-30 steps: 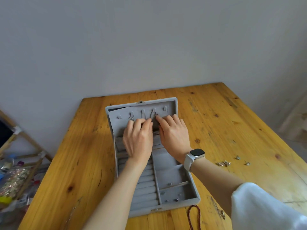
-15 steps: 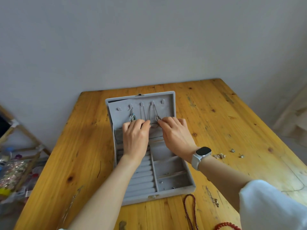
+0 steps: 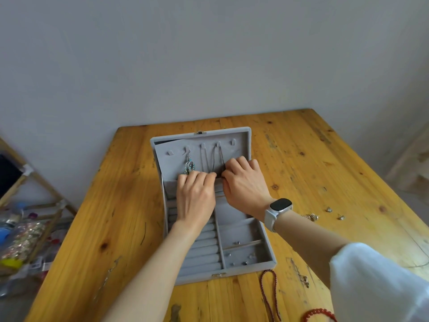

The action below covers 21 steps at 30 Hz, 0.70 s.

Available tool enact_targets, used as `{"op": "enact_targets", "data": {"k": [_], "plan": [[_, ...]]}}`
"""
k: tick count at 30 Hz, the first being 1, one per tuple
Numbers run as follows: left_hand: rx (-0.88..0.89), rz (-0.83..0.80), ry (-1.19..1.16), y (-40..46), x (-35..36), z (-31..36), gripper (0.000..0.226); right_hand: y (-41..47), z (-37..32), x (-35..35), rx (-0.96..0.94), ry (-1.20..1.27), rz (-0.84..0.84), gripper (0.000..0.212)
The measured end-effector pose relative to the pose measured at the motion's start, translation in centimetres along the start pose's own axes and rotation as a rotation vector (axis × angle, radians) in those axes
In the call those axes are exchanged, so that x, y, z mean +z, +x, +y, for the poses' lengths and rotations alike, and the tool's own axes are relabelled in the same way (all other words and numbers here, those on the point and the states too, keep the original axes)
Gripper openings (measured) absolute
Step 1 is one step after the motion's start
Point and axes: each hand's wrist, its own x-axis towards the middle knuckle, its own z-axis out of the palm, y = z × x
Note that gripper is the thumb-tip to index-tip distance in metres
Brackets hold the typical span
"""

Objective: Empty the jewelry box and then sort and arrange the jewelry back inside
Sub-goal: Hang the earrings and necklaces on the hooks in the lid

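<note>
No brand, label or writing could be read anywhere, not even on the dark face of the smartwatch (image 3: 281, 204).

At the far left, off the surface (image 3: 325, 163), a wooden rack (image 3: 34, 182) held a blurred jumble of coloured items. On the wooden surface near its left front edge lay a thin chain (image 3: 105, 278), hard to make out. The grey velvet jewelry box (image 3: 243, 259) sat in the middle, its long axis running away from the person, the open lid (image 3: 176, 145) at the far end leaning back toward the wall and the clasp end nearest the person. A turquoise drop earring (image 3: 190, 165) hung from one lid hook, and a dark cord necklace (image 3: 218, 159) hung from a hook further right.

The left hand (image 3: 196, 197) lay knuckles-up at the foot of the lid panel, fingers curled down; whether they pinched anything I could not tell. The right hand (image 3: 245, 184), just beside it and touching at the fingertips, pinched the lower end of the cord necklace.

The ring rolls filled the box's left half (partly under the left forearm), and a few small studs (image 3: 243, 257) lay in the near right compartments. In front of the box lay a dark red bead strand (image 3: 267, 296) and a brighter red bracelet (image 3: 319, 314). Further right, small silver earrings (image 3: 328, 209) were scattered on the surface.
</note>
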Motion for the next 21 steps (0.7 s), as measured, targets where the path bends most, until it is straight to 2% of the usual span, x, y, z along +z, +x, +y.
{"op": "enact_targets", "data": {"k": [6, 9, 13, 16, 21], "plan": [[-0.033, -0.164, 0.082, -0.8, -1.0, 0.3, 0.026, -0.9, -0.1, -0.7, 0.002, 0.132, -0.057, 0.037], [-0.049, -0.202, 0.068, -0.4, -1.6, 0.5, 0.033, -1.1, 0.1, -1.0, -0.051, 0.082, -0.063, 0.035], [-0.071, -0.257, 0.015, -0.8, -3.4, 1.0, 0.046, -2.6, 0.0, -2.0, -0.051, 0.100, -0.114, 0.046], [-0.106, -0.264, -0.046, -1.7, -5.5, 1.7, 0.043, -4.4, -1.0, -3.7, -0.003, 0.179, -0.118, 0.044], [-0.218, -0.215, -0.198, -6.3, -10.6, 4.3, 0.031, -11.1, -3.4, -7.1, 0.170, 0.475, -0.018, 0.030]]}}
